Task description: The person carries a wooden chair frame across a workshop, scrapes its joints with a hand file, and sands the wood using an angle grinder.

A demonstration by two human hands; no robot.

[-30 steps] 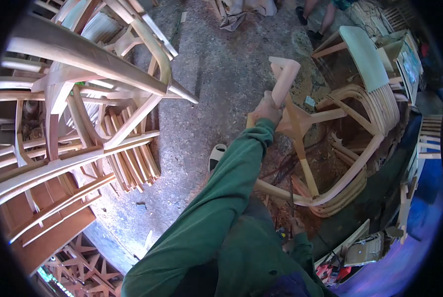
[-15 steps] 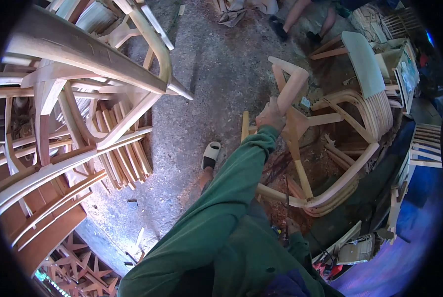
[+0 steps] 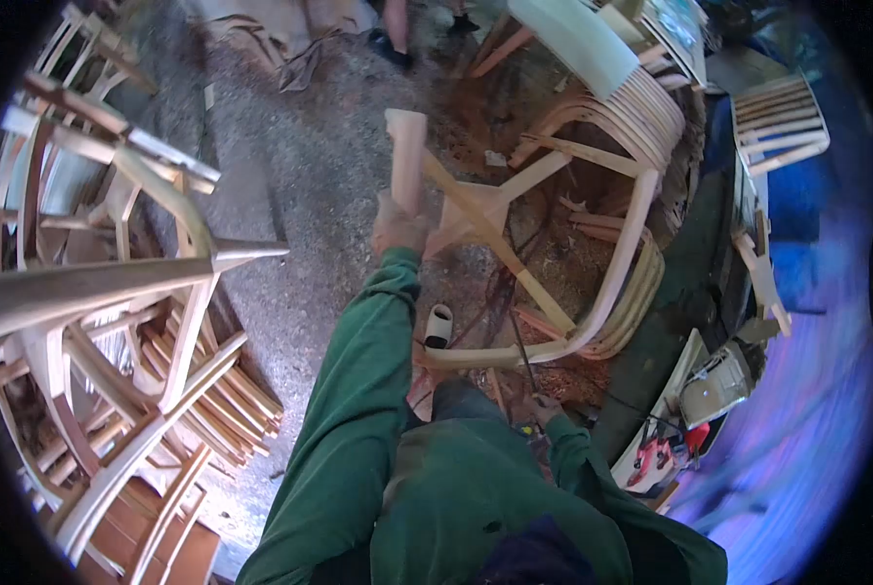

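My left hand (image 3: 400, 229) is closed around a thick wooden rail of a pale chair frame (image 3: 604, 312), whose curved hoop and broad flared splat spread to the right. The rail's flat end juts past my knuckles. Lower down, near the hoop's front edge, my right hand (image 3: 546, 405) is partly in view by my body. From its fingers a thin dark rod-like tool (image 3: 522, 356) points up and across the hoop; the tool's exact kind I cannot make out.
Stacked curved wooden hoops (image 3: 656, 107) stand beyond the frame. Chair frames (image 3: 178, 380) and bundled sticks (image 3: 227, 414) crowd the left. Cloth (image 3: 280, 29) lies ahead near another person's legs (image 3: 395, 29). A slatted wooden piece (image 3: 780, 122) and red tools (image 3: 656, 458) are at right.
My view has swung to the right, so everything sits further left in it. The chair frame has turned, with my left hand still gripping it. More of my right sleeve shows.
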